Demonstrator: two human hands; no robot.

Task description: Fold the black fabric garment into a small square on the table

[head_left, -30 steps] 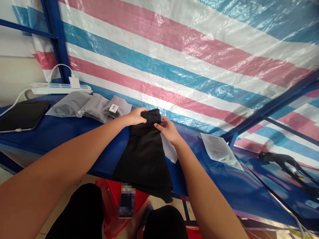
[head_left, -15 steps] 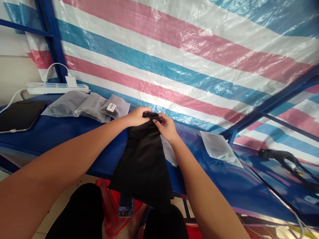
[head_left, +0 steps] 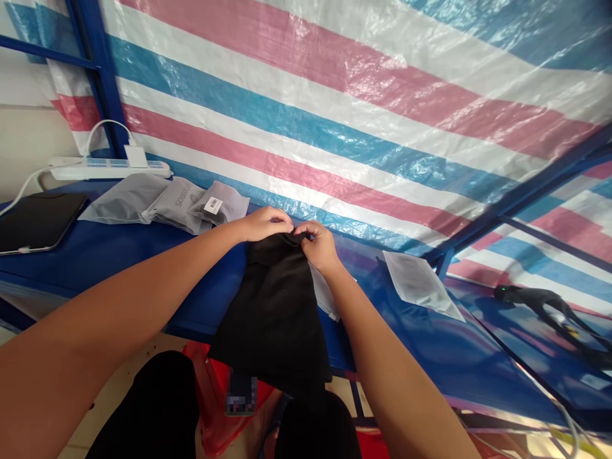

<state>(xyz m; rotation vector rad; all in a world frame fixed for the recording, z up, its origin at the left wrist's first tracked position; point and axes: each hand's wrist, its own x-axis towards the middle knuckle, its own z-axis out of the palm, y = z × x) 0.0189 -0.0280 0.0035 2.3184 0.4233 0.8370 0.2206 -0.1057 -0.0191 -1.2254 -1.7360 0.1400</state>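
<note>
hands close in on the top edge of the black cloth

both hands have drawn together since the earlier frames: a second ago they sat apart on the two upper corners of the black garment (head_left: 275, 306), and now they nearly touch at centre frame, with the top edge gathered into a narrow bunch between them. the fold that stood up at the top then has been pressed lower and flatter.

left hand (head_left: 265, 223) is curled shut, fingertips pinching the upper edge of the cloth from the left. right hand (head_left: 318, 245) is likewise curled, thumb and fingers closed on the same edge from the right. neither hand shows an open palm.

the garment lies in the middle of the frame on the blue table (head_left: 95, 255), its top end under the hands and its lower end hanging over the near table edge toward the bottom of the frame, above the person's dark-clad knees. judging by the tighter grip, the top is being worked smaller, a fold or roll in progress rather than finished.

a clear plastic bag (head_left: 326, 296) peeks out just right of the cloth, partly under the right wrist. left of centre lie grey packets (head_left: 167, 203), one bearing a barcode label. at far left a dark tablet (head_left: 41, 222) rests flat, with a white power strip (head_left: 108, 168) behind it. another flat bag (head_left: 421, 284) lies apart at right of centre.
</note>
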